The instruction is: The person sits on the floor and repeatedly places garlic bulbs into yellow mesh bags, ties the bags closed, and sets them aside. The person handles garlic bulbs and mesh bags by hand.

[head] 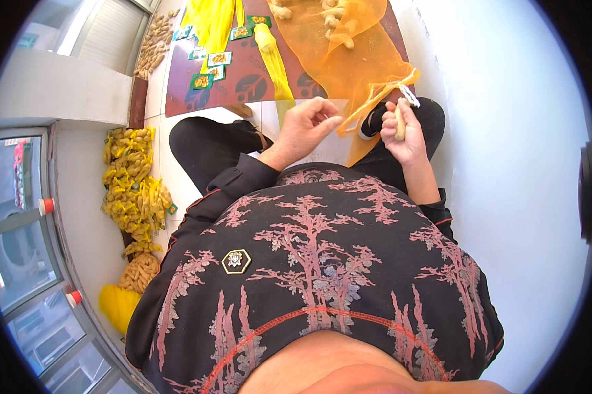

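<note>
My right hand (405, 135) is closed around a short, oblong tan piece (399, 120), possibly a wooden handle or a root. A white twisted cord (409, 96) shows just above that fist, against the bunched corner of an orange mesh bag (345, 64). My left hand (308, 125) is half curled, its thumb and fingertips beside the bag's hanging edge. Whether it pinches the mesh is unclear. Several knobbly tan pieces (333, 19) lie in or under the orange mesh at the table's far end.
On the dark red table (182, 93) lie yellow net bags (210, 24), a yellow net tube (271, 54) and printed picture cards (220, 58). Filled yellow nets (136, 192) line the floor at left. Loose tan pieces (155, 42) lie farther off. A white wall (503, 147) stands close at right.
</note>
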Motion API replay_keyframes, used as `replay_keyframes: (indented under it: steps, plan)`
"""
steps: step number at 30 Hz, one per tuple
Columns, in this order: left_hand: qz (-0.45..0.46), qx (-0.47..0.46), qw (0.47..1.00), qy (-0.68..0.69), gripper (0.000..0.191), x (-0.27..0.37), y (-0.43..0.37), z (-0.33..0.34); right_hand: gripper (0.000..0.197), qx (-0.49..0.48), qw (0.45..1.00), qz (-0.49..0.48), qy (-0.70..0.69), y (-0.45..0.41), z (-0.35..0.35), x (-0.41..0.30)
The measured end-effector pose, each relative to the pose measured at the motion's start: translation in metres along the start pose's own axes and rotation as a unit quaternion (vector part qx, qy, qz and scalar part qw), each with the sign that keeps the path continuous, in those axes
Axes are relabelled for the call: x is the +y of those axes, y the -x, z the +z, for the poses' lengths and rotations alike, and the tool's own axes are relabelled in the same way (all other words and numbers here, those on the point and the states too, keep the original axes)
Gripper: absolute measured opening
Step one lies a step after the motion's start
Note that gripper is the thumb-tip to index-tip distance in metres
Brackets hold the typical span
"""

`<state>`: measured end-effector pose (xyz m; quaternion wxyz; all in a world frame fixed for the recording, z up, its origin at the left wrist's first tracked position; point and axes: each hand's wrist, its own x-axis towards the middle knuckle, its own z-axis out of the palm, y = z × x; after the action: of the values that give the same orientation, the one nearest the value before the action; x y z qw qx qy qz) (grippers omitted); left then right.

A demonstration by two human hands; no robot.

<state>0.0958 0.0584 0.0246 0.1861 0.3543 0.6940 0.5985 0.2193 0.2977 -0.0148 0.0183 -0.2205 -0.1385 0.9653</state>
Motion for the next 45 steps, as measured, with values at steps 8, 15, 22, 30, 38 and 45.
replay_keyframes:
  steps: [8,15,22,30,38,45]
  plan:
    - [-0.128,0.224,0.966,-0.002,0.017,-0.082,0.055,-0.054,0.021,0.036,0.856,-0.086,0.509,0.063,0.016,0.043]
    - [-0.271,0.050,0.955,0.109,0.021,-0.110,0.035,-0.047,0.017,-0.019,0.865,-0.119,0.486,0.033,0.040,0.056]
    - [-0.277,-0.027,0.852,0.443,0.014,-0.038,0.035,-0.044,0.022,-0.016,0.856,-0.115,0.505,0.030,0.049,0.075]
    - [-0.262,-0.015,0.819,0.510,0.017,-0.032,0.033,-0.037,0.027,-0.049,0.857,-0.007,0.512,0.039,0.064,0.088]
    - [-0.264,-0.013,0.858,0.441,0.043,-0.019,0.026,-0.031,0.020,0.014,0.941,-0.018,0.337,0.022,0.065,0.094]
    - [-0.231,0.010,0.914,0.333,0.019,-0.027,0.032,-0.037,0.020,-0.003,0.920,-0.078,0.385,0.022,0.069,0.097]
